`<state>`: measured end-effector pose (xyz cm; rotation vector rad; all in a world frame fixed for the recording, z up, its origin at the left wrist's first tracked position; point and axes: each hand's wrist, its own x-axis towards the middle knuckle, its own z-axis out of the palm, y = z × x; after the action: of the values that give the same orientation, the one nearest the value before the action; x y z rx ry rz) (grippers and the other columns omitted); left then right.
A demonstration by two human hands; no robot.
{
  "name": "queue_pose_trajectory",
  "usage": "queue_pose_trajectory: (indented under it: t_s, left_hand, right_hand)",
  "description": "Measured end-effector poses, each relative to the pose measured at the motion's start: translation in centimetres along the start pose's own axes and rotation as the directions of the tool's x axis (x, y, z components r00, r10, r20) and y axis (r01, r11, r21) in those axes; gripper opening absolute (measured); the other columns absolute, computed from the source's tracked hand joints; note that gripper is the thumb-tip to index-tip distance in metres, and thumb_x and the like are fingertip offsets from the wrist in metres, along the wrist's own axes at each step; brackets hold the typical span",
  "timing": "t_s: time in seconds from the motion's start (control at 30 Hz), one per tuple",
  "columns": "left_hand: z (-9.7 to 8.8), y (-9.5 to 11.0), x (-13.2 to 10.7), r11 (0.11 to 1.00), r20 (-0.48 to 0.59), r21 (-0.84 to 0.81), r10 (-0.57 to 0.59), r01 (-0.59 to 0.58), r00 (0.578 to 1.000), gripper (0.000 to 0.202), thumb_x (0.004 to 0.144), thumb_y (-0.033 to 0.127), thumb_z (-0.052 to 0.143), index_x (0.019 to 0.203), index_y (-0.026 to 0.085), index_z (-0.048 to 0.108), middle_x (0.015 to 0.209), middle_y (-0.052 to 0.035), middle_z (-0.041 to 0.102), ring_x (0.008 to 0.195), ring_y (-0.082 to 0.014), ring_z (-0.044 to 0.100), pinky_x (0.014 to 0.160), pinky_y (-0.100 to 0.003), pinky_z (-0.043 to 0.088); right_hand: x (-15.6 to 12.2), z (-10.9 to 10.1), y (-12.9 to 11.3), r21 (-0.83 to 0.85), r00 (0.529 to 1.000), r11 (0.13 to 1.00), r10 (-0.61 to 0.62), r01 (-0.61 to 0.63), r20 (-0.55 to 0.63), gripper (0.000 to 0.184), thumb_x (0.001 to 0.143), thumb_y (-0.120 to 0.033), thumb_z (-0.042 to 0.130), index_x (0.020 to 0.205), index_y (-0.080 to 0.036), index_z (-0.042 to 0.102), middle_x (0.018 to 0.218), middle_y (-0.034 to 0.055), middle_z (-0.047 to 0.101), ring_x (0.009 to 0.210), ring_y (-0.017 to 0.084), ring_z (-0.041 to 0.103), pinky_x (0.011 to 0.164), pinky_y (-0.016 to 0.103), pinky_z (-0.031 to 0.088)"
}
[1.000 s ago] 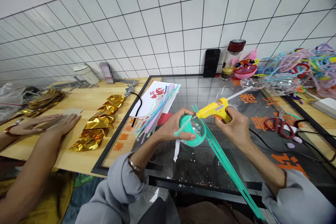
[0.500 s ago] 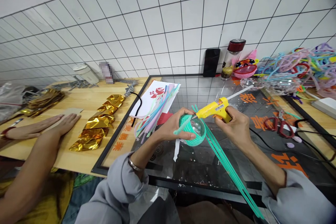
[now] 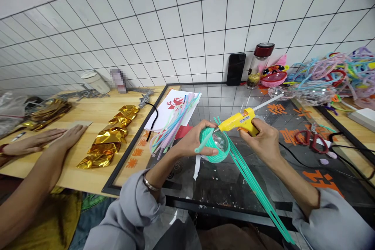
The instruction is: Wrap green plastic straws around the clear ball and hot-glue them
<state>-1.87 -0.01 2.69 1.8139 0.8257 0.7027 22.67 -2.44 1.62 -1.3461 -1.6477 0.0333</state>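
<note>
My left hand (image 3: 195,140) is closed around a clear plastic ball (image 3: 220,142) partly wrapped with green pipe cleaners (image 3: 216,158). One short green end sticks out over my fingers toward the lower left. In my right hand (image 3: 263,138) is a yellow hot glue gun (image 3: 238,121), a white glue stick (image 3: 268,101) jutting from its back. The gun's nozzle touches or nearly touches the green wrapping at the ball's top; the exact contact is too small to tell. Long loose green pipe cleaners (image 3: 254,183) run from beside the ball down to the lower right.
Pastel pipe cleaners (image 3: 172,127) lie on white paper (image 3: 164,109). Red scissors (image 3: 311,140), a phone (image 3: 236,69), a glass bottle (image 3: 258,66) and a pipe-cleaner heap (image 3: 331,72) are around. At left, a co-worker's hands (image 3: 64,136) press on the table beside gold foil (image 3: 108,136).
My hands, the ball and the glue gun have hardly moved. The co-worker's hands at the left have shifted slightly.
</note>
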Motion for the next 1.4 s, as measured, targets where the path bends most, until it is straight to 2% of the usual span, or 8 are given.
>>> queue_pose_trajectory:
  t_s: [0.13, 0.3, 0.57, 0.87, 1.1, 1.23, 1.4]
  left_hand:
    - [0.00, -0.13, 0.03, 1.000, 0.005, -0.006, 0.015, -0.015, 1.000, 0.070, 0.059, 0.040, 0.089, 0.116, 0.022, 0.051, 0.132, -0.0099, 0.058, 0.119, -0.0295, 0.057, 0.099, -0.041, 0.046]
    - [0.03, -0.14, 0.13, 0.998, 0.013, -0.037, 0.045, -0.045, 0.999, 0.068, 0.059, 0.038, 0.089, 0.114, 0.022, 0.052, 0.134, -0.0104, 0.058, 0.122, -0.0306, 0.057, 0.102, -0.044, 0.046]
    - [0.01, 0.00, 0.04, 1.000, 0.013, -0.022, 0.016, -0.015, 1.000, 0.068, 0.060, 0.038, 0.088, 0.115, 0.021, 0.052, 0.129, -0.0095, 0.059, 0.118, -0.0299, 0.058, 0.099, -0.043, 0.046]
    - [0.03, 0.13, 0.08, 0.998, 0.015, -0.044, 0.035, -0.034, 0.999, 0.066, 0.060, 0.036, 0.088, 0.113, 0.021, 0.053, 0.131, -0.0106, 0.059, 0.122, -0.0308, 0.056, 0.103, -0.044, 0.044]
    - [0.01, 0.05, -0.04, 0.999, 0.011, -0.035, -0.008, 0.008, 1.000, 0.070, 0.059, 0.038, 0.089, 0.116, 0.021, 0.052, 0.134, -0.0112, 0.058, 0.120, -0.0309, 0.057, 0.099, -0.042, 0.045]
    - [-0.04, 0.02, -0.02, 1.000, 0.010, -0.019, -0.004, 0.004, 1.000, 0.070, 0.059, 0.038, 0.089, 0.116, 0.021, 0.052, 0.135, -0.0108, 0.057, 0.122, -0.0309, 0.056, 0.100, -0.042, 0.044]
    - [-0.03, -0.11, 0.04, 0.999, 0.015, -0.035, 0.025, -0.024, 1.000, 0.067, 0.060, 0.037, 0.089, 0.114, 0.021, 0.053, 0.133, -0.0100, 0.059, 0.123, -0.0306, 0.056, 0.103, -0.043, 0.043]
  right_hand:
    - [0.10, -0.09, 0.02, 0.004, 1.000, 1.000, -0.004, 0.003, 0.017, 0.032, 0.075, -0.033, 0.061, 0.058, -0.025, 0.035, 0.051, -0.0073, 0.032, 0.047, 0.010, 0.031, 0.048, 0.027, 0.024]
    - [0.19, -0.31, 0.11, 0.011, 0.999, 1.000, -0.016, 0.016, 0.050, 0.029, 0.075, -0.032, 0.060, 0.058, -0.024, 0.038, 0.051, -0.0071, 0.033, 0.046, 0.010, 0.030, 0.048, 0.027, 0.024]
    - [0.14, -0.28, 0.19, 0.007, 0.999, 1.000, -0.022, 0.022, 0.047, 0.028, 0.077, -0.034, 0.061, 0.061, -0.024, 0.041, 0.053, -0.0059, 0.038, 0.047, 0.011, 0.034, 0.048, 0.027, 0.025]
    - [0.60, -0.81, 0.00, 0.008, 0.995, 0.997, -0.071, 0.071, 0.068, 0.034, 0.076, -0.031, 0.060, 0.058, -0.025, 0.032, 0.052, -0.0068, 0.032, 0.047, 0.010, 0.030, 0.049, 0.028, 0.023]
    - [0.52, -0.54, 0.29, 0.018, 0.995, 0.996, -0.092, 0.092, 0.032, 0.033, 0.079, -0.031, 0.060, 0.060, -0.024, 0.034, 0.054, -0.0064, 0.035, 0.048, 0.010, 0.033, 0.049, 0.026, 0.024]
    - [0.32, -0.32, 0.37, 0.006, 0.995, 0.995, -0.095, 0.095, 0.026, 0.030, 0.080, -0.031, 0.061, 0.061, -0.024, 0.039, 0.055, -0.0058, 0.039, 0.048, 0.010, 0.035, 0.049, 0.027, 0.025]
    - [0.48, -0.56, 0.45, 0.035, 0.990, 0.990, -0.135, 0.134, 0.050, 0.031, 0.079, -0.029, 0.061, 0.061, -0.024, 0.037, 0.055, -0.0064, 0.036, 0.048, 0.010, 0.034, 0.049, 0.026, 0.025]
